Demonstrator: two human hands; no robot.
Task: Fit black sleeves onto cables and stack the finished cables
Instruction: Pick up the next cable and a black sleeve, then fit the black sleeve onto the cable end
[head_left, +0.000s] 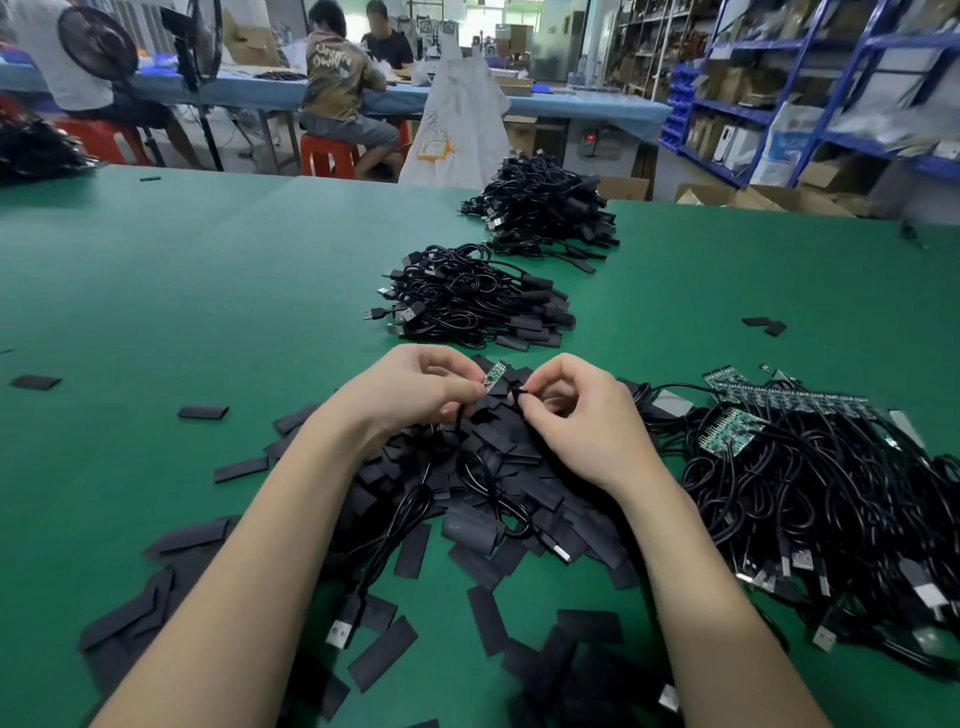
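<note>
At the middle of the green felt-covered table (156, 270), the left hand (410, 397) pinches a small green circuit board (492, 378) on the end of a thin black cable (467, 467). The right hand (576, 410) pinches a flat black sleeve (519, 396) just beside it. Beneath both lies a heap of loose black sleeves (519, 467). Unsleeved black cables with bare boards (810, 467) sprawl at three o'clock. Two stacks of finished black cables (467, 301) sit at twelve o'clock.

The table (156, 270) is covered in smooth, matt green cloth. Flat sleeves (524, 441) look like matt black plastic. Right, cables (810, 483) have glossy black jackets, shiny metal plugs (932, 597) and green circuit boards (730, 434). Far off, orange plastic stools (328, 155).
</note>
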